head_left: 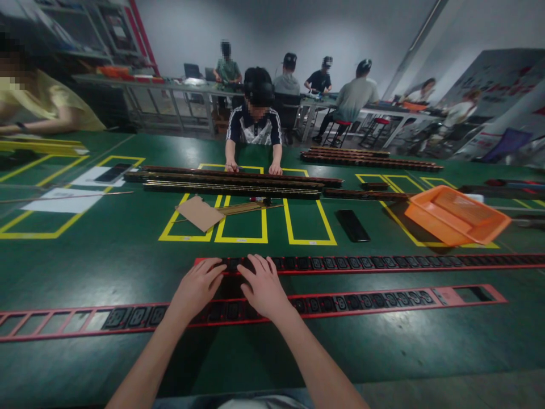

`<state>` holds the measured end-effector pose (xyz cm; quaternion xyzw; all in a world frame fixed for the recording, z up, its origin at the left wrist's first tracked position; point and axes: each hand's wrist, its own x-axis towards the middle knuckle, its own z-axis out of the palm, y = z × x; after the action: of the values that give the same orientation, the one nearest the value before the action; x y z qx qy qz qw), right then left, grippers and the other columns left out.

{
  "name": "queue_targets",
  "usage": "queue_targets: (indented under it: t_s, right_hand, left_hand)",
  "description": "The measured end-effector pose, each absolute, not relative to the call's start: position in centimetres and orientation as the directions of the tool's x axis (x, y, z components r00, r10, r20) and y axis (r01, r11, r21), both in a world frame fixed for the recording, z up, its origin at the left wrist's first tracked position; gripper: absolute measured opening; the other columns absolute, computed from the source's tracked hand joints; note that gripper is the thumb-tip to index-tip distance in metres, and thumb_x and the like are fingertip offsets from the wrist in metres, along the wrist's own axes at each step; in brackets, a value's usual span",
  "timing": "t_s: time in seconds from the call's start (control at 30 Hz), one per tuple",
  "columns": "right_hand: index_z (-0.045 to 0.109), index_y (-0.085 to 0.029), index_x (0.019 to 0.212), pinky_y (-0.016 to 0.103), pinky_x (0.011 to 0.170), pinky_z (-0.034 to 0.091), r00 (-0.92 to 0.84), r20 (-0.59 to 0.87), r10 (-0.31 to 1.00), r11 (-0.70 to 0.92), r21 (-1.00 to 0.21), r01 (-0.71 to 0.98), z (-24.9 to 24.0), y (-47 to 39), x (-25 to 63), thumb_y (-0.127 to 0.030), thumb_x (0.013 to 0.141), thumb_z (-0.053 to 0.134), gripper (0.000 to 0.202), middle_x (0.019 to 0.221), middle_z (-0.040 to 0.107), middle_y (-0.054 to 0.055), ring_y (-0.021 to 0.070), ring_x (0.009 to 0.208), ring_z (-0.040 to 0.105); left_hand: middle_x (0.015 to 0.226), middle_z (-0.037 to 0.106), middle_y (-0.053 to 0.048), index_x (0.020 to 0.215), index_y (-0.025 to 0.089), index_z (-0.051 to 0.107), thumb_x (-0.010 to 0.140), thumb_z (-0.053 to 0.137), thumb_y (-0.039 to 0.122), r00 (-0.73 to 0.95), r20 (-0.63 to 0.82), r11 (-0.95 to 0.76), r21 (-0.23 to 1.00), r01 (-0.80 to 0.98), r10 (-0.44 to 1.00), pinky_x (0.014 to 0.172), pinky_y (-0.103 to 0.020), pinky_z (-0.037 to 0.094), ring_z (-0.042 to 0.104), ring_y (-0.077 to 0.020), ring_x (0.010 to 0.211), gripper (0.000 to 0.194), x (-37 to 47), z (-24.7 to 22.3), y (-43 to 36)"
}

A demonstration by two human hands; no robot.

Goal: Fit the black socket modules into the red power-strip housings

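Two long red strips fitted with rows of black power sockets lie across the green table. My left hand (199, 287) rests over the left end of the far strip (366, 263), fingers stretched and thumb apart. Just to its right, my right hand (264, 287) touches the same strip with spread fingertips, near the first sockets. Neither hand is closed around anything. Under my wrists runs the near strip (361, 301); its left part has bare frame openings, and my forearms hide some of its sockets.
Beyond the strips lie a cardboard piece (199, 213), a black phone (353, 225) and a tilted orange basket (457, 218). Long dark bars (234, 183) are stacked in front of a co-worker (255, 122) across the table. Yellow tape (313, 242) marks rectangles. Several other people sit farther back.
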<state>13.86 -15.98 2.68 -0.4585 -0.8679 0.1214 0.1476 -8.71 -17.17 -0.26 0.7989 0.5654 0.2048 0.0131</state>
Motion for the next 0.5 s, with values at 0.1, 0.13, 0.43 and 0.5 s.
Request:
queue_targets:
  t_s: [0.1, 0.13, 0.43, 0.5]
  right_hand:
    - [0.053, -0.029, 0.135, 0.051, 0.118, 0.018, -0.538, 0.136, 0.832, 0.549, -0.341, 0.763, 2.73, -15.97, 13.84, -0.031, 0.091, 0.057, 0.045, 0.149, 0.041, 0.009, 0.0253, 0.141, 0.03]
    - [0.053, -0.029, 0.135, 0.051, 0.118, 0.018, -0.539, 0.133, 0.832, 0.549, -0.341, 0.763, 2.75, -15.97, 13.84, -0.03, 0.091, 0.057, 0.044, 0.149, 0.041, 0.009, 0.0251, 0.141, 0.03]
    - [0.053, -0.03, 0.135, 0.051, 0.118, 0.02, -0.531, 0.144, 0.835, 0.545, -0.344, 0.765, 2.9, -16.12, 13.83, -0.029, 0.09, 0.057, 0.045, 0.148, 0.043, 0.008, 0.0252, 0.14, 0.031]
    - [0.053, -0.03, 0.135, 0.052, 0.117, 0.02, -0.53, 0.144, 0.836, 0.545, -0.344, 0.765, 2.84, -16.08, 13.88, -0.029, 0.09, 0.057, 0.045, 0.148, 0.043, 0.008, 0.0256, 0.14, 0.032]
  left_hand:
    - [0.124, 0.064, -0.009, 0.111, 0.023, 0.069, 0.095, 0.045, 0.029, 0.264, 0.298, -0.345, 0.261, 0.902, 0.917, 0.096, -0.042, 0.052, 0.061, -0.024, 0.111, 0.03, -8.69, -0.28, -17.07]
    - [0.124, 0.064, -0.009, 0.11, 0.023, 0.07, 0.095, 0.045, 0.029, 0.263, 0.295, -0.343, 0.264, 0.901, 0.919, 0.096, -0.042, 0.052, 0.061, -0.0239, 0.111, 0.03, -8.68, -0.23, -17.06]
    - [0.126, 0.062, -0.009, 0.118, 0.024, 0.066, 0.095, 0.043, 0.028, 0.275, 0.27, -0.348, 0.277, 0.896, 0.923, 0.099, -0.042, 0.05, 0.059, -0.0242, 0.114, 0.033, -8.66, 0.03, -17.21]
    - [0.126, 0.062, -0.009, 0.115, 0.024, 0.067, 0.095, 0.042, 0.028, 0.277, 0.261, -0.347, 0.282, 0.895, 0.925, 0.099, -0.042, 0.05, 0.059, -0.0243, 0.114, 0.032, -8.68, 0.03, -17.18]
